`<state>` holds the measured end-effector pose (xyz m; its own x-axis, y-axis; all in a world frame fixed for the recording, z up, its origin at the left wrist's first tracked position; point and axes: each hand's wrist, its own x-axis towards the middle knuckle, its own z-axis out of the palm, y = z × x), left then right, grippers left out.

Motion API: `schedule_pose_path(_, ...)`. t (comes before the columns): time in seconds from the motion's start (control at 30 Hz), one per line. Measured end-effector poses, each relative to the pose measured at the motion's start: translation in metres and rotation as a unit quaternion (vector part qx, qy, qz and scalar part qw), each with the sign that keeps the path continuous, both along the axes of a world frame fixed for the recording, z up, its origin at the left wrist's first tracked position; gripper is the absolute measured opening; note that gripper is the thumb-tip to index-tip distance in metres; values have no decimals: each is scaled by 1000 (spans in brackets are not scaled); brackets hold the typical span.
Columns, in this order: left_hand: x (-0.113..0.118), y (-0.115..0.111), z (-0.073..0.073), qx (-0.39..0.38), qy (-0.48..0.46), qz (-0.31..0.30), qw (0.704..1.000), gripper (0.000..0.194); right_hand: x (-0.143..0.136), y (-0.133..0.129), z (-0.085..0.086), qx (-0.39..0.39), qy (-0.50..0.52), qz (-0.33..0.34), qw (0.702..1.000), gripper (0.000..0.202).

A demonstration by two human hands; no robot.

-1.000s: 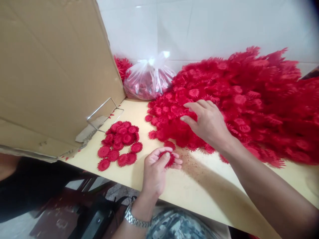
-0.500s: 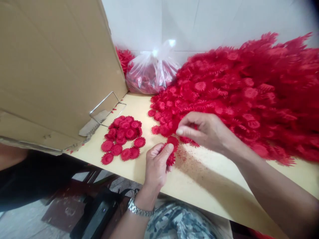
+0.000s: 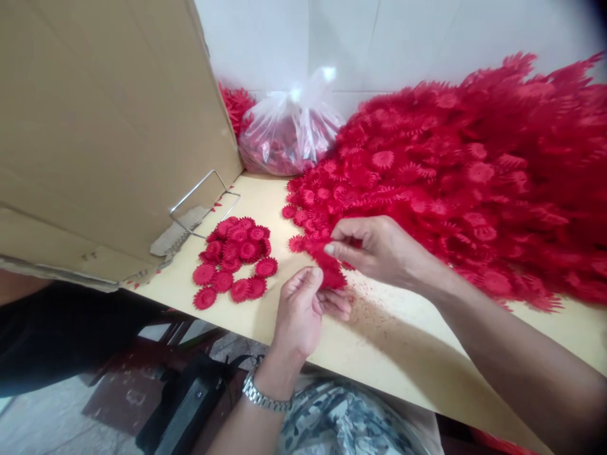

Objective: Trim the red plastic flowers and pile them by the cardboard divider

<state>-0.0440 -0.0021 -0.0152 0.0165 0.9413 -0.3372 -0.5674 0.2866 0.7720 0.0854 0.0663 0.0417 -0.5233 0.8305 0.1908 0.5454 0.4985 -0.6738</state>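
Near the table's front edge, my left hand [image 3: 301, 309] has red toothed pieces [image 3: 333, 272] between its thumb and fingers, with the fingertips spread out beneath them. My right hand [image 3: 377, 249] is just above and to the right, thumb and index finger pinched at the upper part of the same red material. Exactly what sits in that pinch is too small to tell. Left of my hands lies a small group of red flower-shaped discs [image 3: 231, 256]. A large heap of similar red pieces [image 3: 455, 164] rises behind and right of my right hand.
A tied clear plastic bag [image 3: 291, 136] of red pieces stands by the wall. On the left are a big cardboard sheet [image 3: 104, 126] and a bent wire frame [image 3: 190, 193]. Red crumbs dot the pale table [image 3: 403, 354]. A person's dark-clothed part shows at lower left.
My left fingers have spread out under the red pieces, which now fan more to the right. My right hand has moved slightly left, closer to them.
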Motion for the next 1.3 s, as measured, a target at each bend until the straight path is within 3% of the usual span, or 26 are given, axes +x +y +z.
schedule_pose_path(0.07, -2, 1, -1, -1, 2, 23, 1000, 25, -1, 1, -1, 11, -4, 1, 1000, 23)
schedule_pose_path(0.2, -5, 0, -4, 14, -8, 38, 999, 19, 3, 13, -3, 108, -35, -97, 989, 22)
schedule_pose_path(0.3, -6, -2, -4, 27, -36, 43, 998, 22, 8, 33, -4, 231, -128, -148, 953, 18)
schedule_pose_path(0.4, -6, -3, -3, 23, -53, 39, 998, 20, 12, 49, -7, 280, -202, -182, 921, 31)
schedule_pose_path(0.7, -3, -3, -8, 0, 14, 81, 997, 26, 18, 52, -15, 282, -214, -153, 923, 25)
schedule_pose_path(0.9, -2, -5, -7, -12, 26, 41, 999, 15, 18, 59, -12, 289, -204, -150, 923, 27)
schedule_pose_path(1.1, -2, -6, -1, -5, 27, 34, 999, 21, 13, 56, -8, 298, -213, -176, 914, 31)
schedule_pose_path(1.3, -2, -6, -2, -11, 20, 5, 1000, 30, 11, 15, -11, 283, -130, -40, 950, 26)
